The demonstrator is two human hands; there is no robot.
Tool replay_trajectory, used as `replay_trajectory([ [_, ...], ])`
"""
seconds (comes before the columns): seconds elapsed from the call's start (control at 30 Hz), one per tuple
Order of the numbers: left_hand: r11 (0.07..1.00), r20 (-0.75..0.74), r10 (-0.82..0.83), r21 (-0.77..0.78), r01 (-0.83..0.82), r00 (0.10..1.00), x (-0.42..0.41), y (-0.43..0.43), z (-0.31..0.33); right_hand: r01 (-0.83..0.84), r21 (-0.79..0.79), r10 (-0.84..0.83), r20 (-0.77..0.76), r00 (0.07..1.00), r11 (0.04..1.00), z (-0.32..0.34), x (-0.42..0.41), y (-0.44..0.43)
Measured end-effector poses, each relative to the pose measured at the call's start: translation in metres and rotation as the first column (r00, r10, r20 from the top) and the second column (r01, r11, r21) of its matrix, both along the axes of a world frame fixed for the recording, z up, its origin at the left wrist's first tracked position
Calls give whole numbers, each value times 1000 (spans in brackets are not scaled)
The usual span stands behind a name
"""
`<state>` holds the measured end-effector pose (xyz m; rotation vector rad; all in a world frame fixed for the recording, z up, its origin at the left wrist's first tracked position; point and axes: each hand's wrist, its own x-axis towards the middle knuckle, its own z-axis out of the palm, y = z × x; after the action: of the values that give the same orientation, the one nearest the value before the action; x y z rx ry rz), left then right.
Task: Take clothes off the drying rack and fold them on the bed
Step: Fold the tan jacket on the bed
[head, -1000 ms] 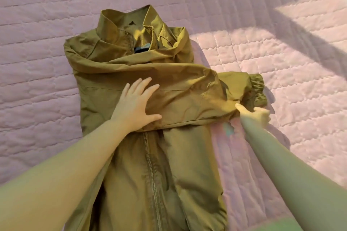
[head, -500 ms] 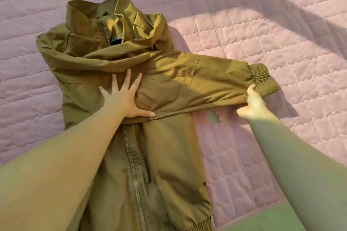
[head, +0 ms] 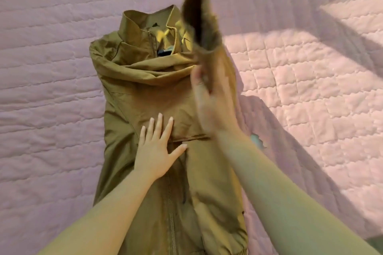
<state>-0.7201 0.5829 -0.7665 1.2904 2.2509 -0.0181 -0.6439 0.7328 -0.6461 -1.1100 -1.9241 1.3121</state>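
Observation:
An olive-brown zip jacket [head: 145,93] lies front up on the pink quilted bed [head: 51,68], collar at the far end. My left hand [head: 156,149] presses flat with spread fingers on the jacket's middle, across the folded sleeve and beside the zipper. My right hand [head: 211,105], blurred by motion, grips the jacket's right sleeve [head: 199,25] and holds it lifted above the jacket's right side, with the ribbed cuff up near the collar.
The quilt spreads around the jacket on all sides, with a sunlit patch and long shadows on the right. A strip of green floor [head: 376,244] shows at the bottom right corner, past the bed edge.
My right hand has lifted the sleeve off the bed, where it lay stretched out to the right, and swung it up and inward over the jacket. My left hand has stayed pressing on the middle.

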Motion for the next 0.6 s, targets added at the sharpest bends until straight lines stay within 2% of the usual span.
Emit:
replay_trajectory([
  [0.03, 1000, 8, -6, 8, 6, 1000, 1, -7, 4, -163, 74, 153, 128, 980, 984, -13, -16, -20],
  [0.07, 1000, 22, -21, 22, 20, 1000, 6, -9, 8, -317, 96, 279, 286, 917, 943, -31, -23, -34],
  [0.13, 998, 96, 6, 65, -12, 995, 2, -21, 14, -549, -1, 465, 534, 706, 836, -73, -36, -55],
  [0.2, 985, 218, 55, 150, -89, 974, -7, -30, 16, -657, -108, 535, 685, 495, 746, -105, -34, -65],
  [0.23, 972, 255, 55, 207, -110, 965, -14, -36, 16, -667, -123, 536, 709, 459, 734, -112, -34, -66],
  [0.27, 953, 262, 43, 280, -119, 964, -21, -40, 15, -644, -97, 512, 699, 499, 759, -114, -31, -64],
  [0.33, 877, 170, 73, 459, -144, 983, -36, -46, 16, -528, 100, 361, 621, 696, 844, -107, -27, -59],
  [0.37, 826, 101, 109, 544, -146, 989, -43, -43, 21, -464, 247, 255, 577, 776, 851, -102, -25, -55],
  [0.4, 777, 46, 143, 614, -141, 989, -48, -37, 24, -425, 378, 165, 558, 814, 822, -99, -21, -49],
  [0.43, 742, 5, 160, 659, -123, 987, -53, -27, 28, -429, 457, 110, 574, 812, 779, -97, -19, -43],
  [0.47, 740, -22, 153, 665, -100, 988, -58, -16, 29, -472, 480, 86, 628, 773, 740, -97, -18, -35],
  [0.5, 790, -48, 116, 610, -62, 992, -64, -4, 28, -525, 458, 79, 695, 715, 717, -100, -16, -26],
  [0.57, 949, -103, -23, 310, 54, 994, -79, 13, 16, -612, 332, 90, 828, 554, 717, -112, -7, -11],
  [0.6, 987, -105, -83, 128, 97, 991, -87, 15, 6, -636, 242, 109, 881, 460, 733, -119, 0, -2],
])
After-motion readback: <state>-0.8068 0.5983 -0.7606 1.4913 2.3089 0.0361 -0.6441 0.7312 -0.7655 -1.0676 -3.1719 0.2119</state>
